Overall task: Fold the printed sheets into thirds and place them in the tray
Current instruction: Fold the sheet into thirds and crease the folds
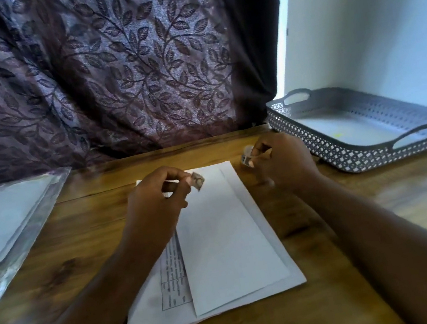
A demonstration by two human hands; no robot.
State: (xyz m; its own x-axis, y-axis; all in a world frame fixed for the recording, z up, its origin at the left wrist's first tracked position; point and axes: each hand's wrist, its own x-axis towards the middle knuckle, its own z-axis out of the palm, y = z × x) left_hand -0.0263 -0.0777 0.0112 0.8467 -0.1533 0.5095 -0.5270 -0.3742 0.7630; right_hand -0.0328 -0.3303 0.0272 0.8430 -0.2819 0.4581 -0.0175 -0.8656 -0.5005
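Right then — the printed sheet (215, 246) lay flat on the wooden tabletop (343, 304) directly under both hands, its long axis running away from the person and leaning slightly left. 1 panel was already folded over from the right, leaving a strip of print showing along the left edge. The left hand (158, 196) hovered curled over the far left corner, pinching something small; the right hand (280, 162) was curled just off the sheet's far right corner, also pinching something small — what, I couldn't tell. The tray (358, 157) sat to the right, nearer the right hand, with pale paper seemingly inside. A plastic sleeve (5, 227) rested far left.
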